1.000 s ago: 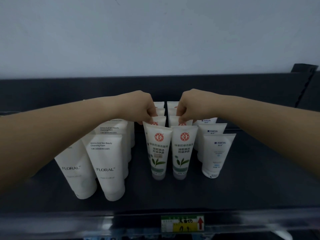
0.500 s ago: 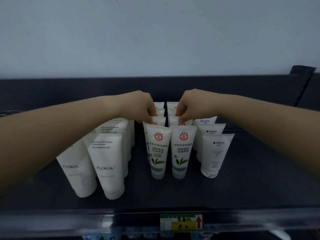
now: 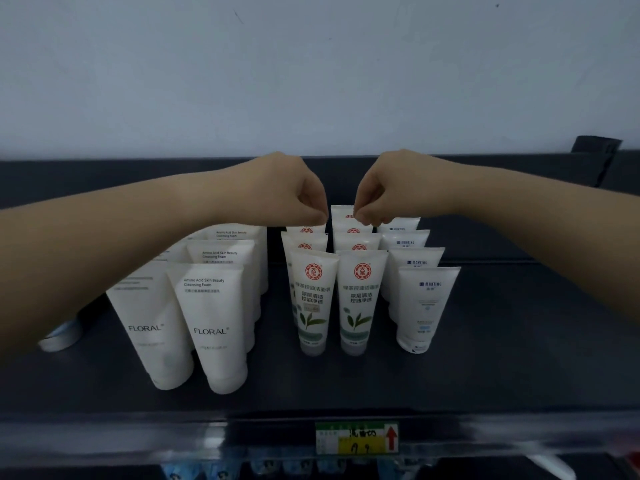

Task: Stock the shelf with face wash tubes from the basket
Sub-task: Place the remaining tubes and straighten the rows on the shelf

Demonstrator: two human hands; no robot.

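At shelf (image 3: 519, 358) centre, green-tea tubes (image 3: 311, 299) are standing in two rows running toward 12 o'clock. Over the rearmost crimps, left hand (image 3: 291, 195) and right hand (image 3: 384, 192) are curling; grip cannot be told. Seating step likely ending; next, withdrawing toward 6 o'clock without toppling rows.

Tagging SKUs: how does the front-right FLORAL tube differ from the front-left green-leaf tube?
FLORAL tube looks wider and taller; green-leaf tube slimmer. FLORAL tube is plain white with grey lettering; green-leaf tube has a red round logo and green leaves. Both stand cap-down, heading a row.
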